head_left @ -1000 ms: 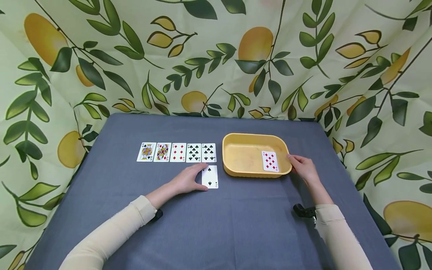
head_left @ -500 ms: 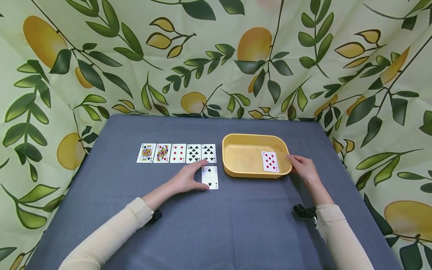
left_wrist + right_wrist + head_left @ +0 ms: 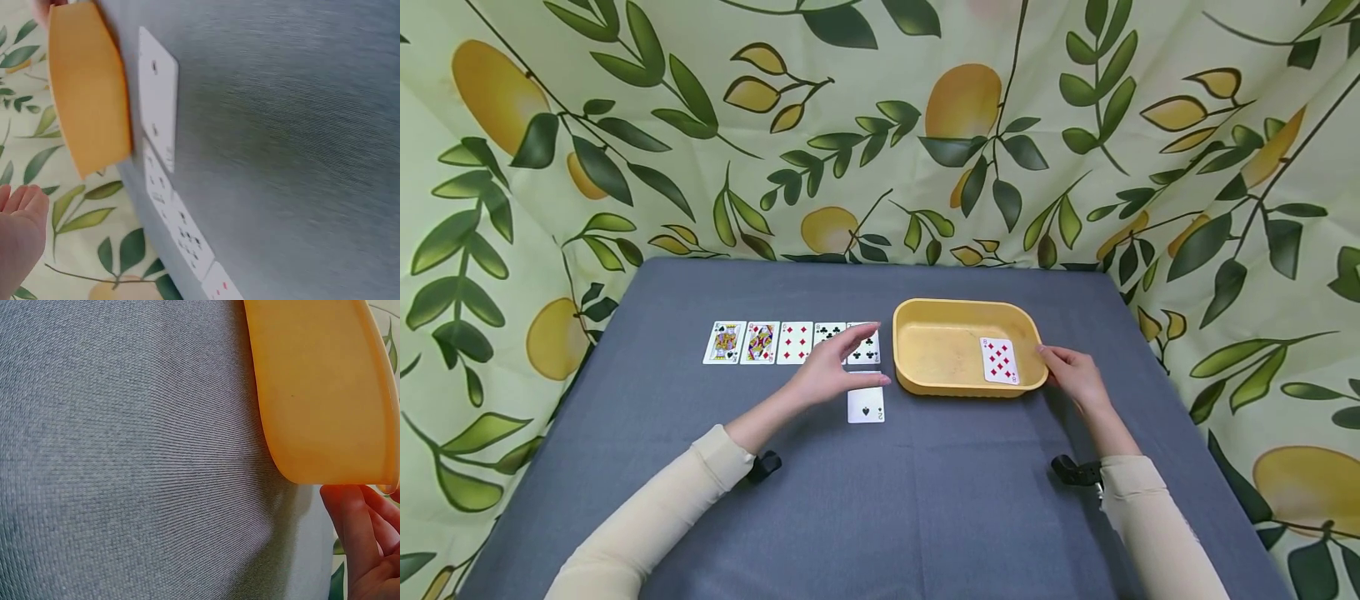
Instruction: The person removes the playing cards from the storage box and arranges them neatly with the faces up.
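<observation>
Left fingers (image 3: 855, 335) spread, empty, over cards (image 3: 867, 409); right fingers (image 3: 1063, 357) grip the tray (image 3: 932, 342) at three o'clock. Seemingly between card moves; next likely needs a pinch.

Spade card (image 3: 867, 406) with “2”

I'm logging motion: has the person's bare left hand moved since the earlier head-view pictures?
Yes: the left hand moved forward and right, nearer the stationary yellow, rounded rectangular plastic tray.
</observation>
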Available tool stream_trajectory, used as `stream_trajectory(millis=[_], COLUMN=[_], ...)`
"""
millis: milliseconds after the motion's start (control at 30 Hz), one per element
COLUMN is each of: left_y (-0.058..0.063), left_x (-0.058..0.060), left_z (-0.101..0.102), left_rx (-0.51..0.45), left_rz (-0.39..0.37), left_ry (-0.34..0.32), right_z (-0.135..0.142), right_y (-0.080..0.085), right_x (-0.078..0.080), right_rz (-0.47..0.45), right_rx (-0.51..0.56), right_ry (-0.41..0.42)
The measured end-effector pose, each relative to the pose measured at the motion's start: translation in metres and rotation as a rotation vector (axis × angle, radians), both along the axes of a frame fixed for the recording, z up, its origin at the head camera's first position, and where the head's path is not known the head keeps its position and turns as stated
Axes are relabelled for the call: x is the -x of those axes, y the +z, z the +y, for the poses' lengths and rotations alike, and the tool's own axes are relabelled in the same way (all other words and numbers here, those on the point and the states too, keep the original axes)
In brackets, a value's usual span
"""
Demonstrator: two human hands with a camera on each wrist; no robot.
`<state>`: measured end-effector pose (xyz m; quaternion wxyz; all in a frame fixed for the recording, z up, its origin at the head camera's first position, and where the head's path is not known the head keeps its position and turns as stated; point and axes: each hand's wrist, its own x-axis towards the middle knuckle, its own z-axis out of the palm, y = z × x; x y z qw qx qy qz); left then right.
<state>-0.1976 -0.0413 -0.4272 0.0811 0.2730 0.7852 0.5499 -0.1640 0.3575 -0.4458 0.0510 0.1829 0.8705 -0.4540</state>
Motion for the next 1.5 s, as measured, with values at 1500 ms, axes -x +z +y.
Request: stream_trajectory(millis=[1500], left_y=[-0.008], left_x=[0.037], left_z=[0.170], left_rx=[0.340], left_rz=[0.077], left_ry=[-0.150], right_z=[0.002], right_y=[-0.002], right_x=[0.000], right_rz=[0.038], right_rx=[0.041], right_ry=[-0.007])
